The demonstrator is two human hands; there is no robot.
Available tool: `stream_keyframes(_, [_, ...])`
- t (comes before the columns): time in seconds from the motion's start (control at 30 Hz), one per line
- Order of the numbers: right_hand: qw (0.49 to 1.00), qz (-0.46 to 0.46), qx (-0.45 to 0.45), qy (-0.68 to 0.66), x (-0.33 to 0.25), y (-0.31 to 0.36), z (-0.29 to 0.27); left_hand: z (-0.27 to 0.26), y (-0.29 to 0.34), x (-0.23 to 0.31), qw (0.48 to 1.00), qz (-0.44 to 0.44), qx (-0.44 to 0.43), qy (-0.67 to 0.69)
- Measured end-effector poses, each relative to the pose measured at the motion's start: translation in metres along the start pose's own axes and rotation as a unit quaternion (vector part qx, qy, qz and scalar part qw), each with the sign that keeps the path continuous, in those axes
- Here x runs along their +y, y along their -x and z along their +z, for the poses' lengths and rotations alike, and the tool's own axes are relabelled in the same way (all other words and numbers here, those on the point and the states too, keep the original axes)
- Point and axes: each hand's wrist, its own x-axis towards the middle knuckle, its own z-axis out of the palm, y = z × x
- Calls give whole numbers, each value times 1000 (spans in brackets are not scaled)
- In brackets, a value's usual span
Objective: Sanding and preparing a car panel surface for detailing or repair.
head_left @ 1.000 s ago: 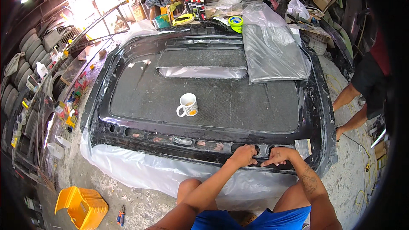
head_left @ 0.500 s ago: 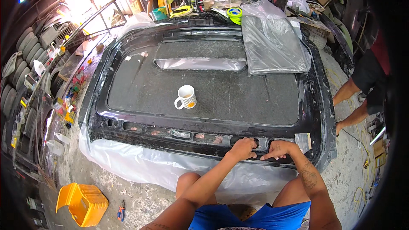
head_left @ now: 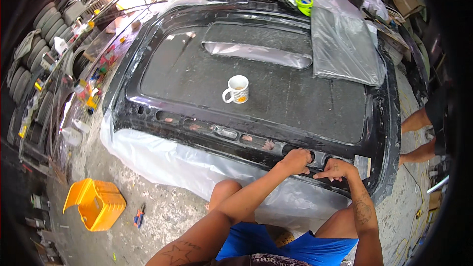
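Observation:
A large black vehicle panel [head_left: 197, 72] lies flat in front of my knees, with a row of oval openings along its near edge. My left hand [head_left: 295, 161] is closed, knuckles up, at one of these openings near the right end; its fingertips are partly hidden, and I cannot make out what they hold. Just right of it, my right hand [head_left: 336, 169] rests on the same edge. Its index finger stretches left toward the left hand, while the other fingers are loosely bent. A white patterned mug [head_left: 239, 90] with a drink in it stands upright on the panel.
A folded plastic sheet [head_left: 345, 42] covers the far right corner, near green tape [head_left: 304, 3]. Pale plastic sheeting [head_left: 162, 157] hangs below the near edge. A yellow container [head_left: 101, 207] and pliers [head_left: 139, 216] lie on the floor. Another person's legs [head_left: 419, 135] are at the right.
My view has tilted and turned, so the panel and mug appear farther right and higher. Both hands stay at the same part of the panel's edge, with little change in pose.

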Motion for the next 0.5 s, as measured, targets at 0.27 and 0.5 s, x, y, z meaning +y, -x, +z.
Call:
stream_keyframes(0.27, [1000, 12, 0, -16, -3, -1, 0, -1, 0, -1, 1000, 0, -13, 3])
stream_keyframes(0.5, [1000, 14, 0, -19, 1, -2, 1, 2, -1, -1, 1000, 14, 2, -3])
